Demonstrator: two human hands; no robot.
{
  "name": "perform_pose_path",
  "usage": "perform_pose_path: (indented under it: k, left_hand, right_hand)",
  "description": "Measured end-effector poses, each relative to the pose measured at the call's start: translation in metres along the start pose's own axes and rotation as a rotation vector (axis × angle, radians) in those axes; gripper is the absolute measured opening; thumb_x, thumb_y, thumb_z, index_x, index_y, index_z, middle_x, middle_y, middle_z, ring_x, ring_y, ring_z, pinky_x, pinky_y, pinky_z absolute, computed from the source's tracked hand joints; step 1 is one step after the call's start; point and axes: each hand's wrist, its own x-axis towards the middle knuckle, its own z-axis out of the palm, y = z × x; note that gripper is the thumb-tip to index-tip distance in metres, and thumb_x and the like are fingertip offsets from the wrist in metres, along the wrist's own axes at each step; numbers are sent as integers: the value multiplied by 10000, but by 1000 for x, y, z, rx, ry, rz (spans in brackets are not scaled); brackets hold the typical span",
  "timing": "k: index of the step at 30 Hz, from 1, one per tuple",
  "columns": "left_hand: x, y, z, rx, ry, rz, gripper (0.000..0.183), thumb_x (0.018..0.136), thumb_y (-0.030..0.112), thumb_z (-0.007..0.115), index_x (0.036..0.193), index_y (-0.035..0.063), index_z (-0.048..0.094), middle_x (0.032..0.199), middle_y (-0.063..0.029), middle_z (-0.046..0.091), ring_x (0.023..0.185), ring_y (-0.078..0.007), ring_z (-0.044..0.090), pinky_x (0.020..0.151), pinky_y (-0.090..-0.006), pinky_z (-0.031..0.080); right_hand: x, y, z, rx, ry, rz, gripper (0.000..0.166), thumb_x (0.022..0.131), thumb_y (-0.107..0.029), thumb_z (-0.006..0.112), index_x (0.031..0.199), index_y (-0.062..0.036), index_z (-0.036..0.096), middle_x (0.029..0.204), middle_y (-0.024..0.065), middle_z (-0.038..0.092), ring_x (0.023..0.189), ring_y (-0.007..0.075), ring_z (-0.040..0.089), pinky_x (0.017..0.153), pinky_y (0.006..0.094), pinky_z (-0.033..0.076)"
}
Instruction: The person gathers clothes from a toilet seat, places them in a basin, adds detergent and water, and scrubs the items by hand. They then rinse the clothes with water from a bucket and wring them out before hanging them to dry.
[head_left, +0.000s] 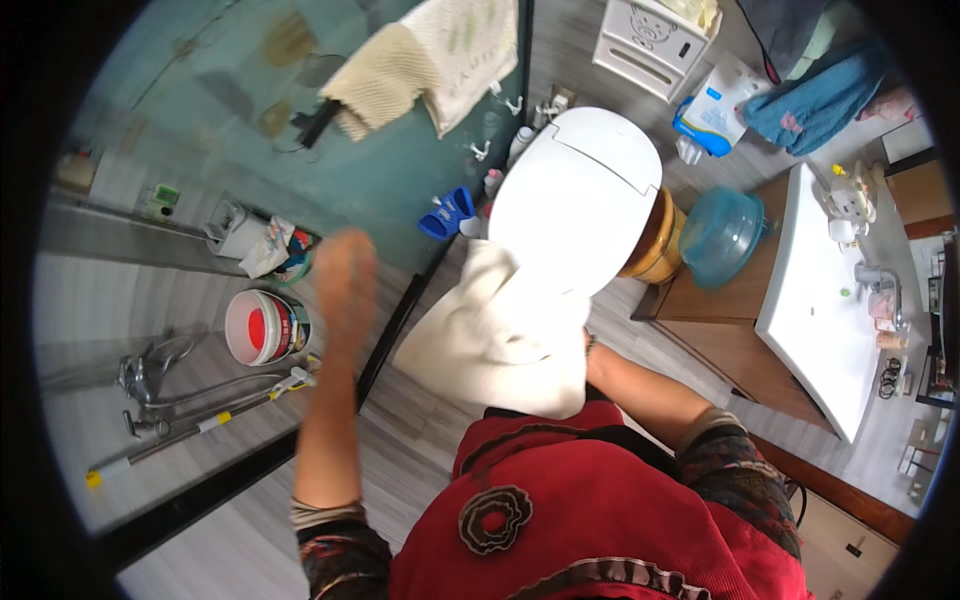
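My left hand (345, 274) is raised at the left, apart from the cloth and blurred by motion, so its fingers cannot be made out. A cream towel-like cloth (487, 345) spreads in loose folds between my red apron (570, 517) and the white toilet (585, 172), whose lid is down. It overlaps the toilet's front end in this view. My right hand (589, 346) reaches under the cloth's right edge; only the wrist, with a dark bracelet, shows there. The fingers are hidden, so their grip is not visible.
Left of me are a white bucket (244, 326), a mop pole (180, 435) and a wall tap (139, 379). A glass partition (360, 187) carries towels and blue slippers (448, 214). At right stand a wooden bucket (664, 240), a blue basin (720, 236) and a white washbasin (817, 322).
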Motion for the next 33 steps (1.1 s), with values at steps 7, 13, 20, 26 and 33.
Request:
perform_pose_path:
  k: [7,13,20,26,33]
  left_hand:
    - [-116,92,-18,-1071,-543,-1177,516,928,428,299,1218,26,444,1259,-119,449,1177,-215,405,981,-338,290]
    - [-84,81,-48,-1692,-490,-763,822,805,621,384,1320,-10,271,1322,-164,358,1219,-237,360,1010,-361,286]
    - [-101,119,-38,-1880,-527,-1180,882,787,682,273,1308,-29,278,1305,-176,381,1212,-278,372,1017,-408,283]
    - [-86,163,-10,-2317,-157,-1096,1015,682,774,285,1329,-6,235,1359,-165,307,1256,-297,304,1037,-455,237]
    - [-101,144,-18,-1854,-124,-1013,556,853,240,530,1289,-18,301,1277,-136,412,1189,-262,400,995,-405,320]
  right_hand:
    - [-42,-9,78,-170,180,-142,389,914,-266,404,1244,-59,403,1198,91,492,1081,196,481,936,322,385]
    - [-36,-9,136,-366,113,-135,394,912,-267,417,1242,-53,405,1195,93,493,1071,198,487,924,319,393]
    - [-41,-25,180,-522,23,-99,400,908,-268,432,1241,-46,407,1191,95,494,1058,200,494,910,315,403]
    - [-65,-50,181,-560,53,-83,406,905,-269,444,1240,-40,409,1187,98,496,1048,202,500,898,312,412]
    - [-94,-91,120,-287,167,-38,482,908,-382,390,1226,-21,428,1192,133,509,1070,243,508,923,356,407]
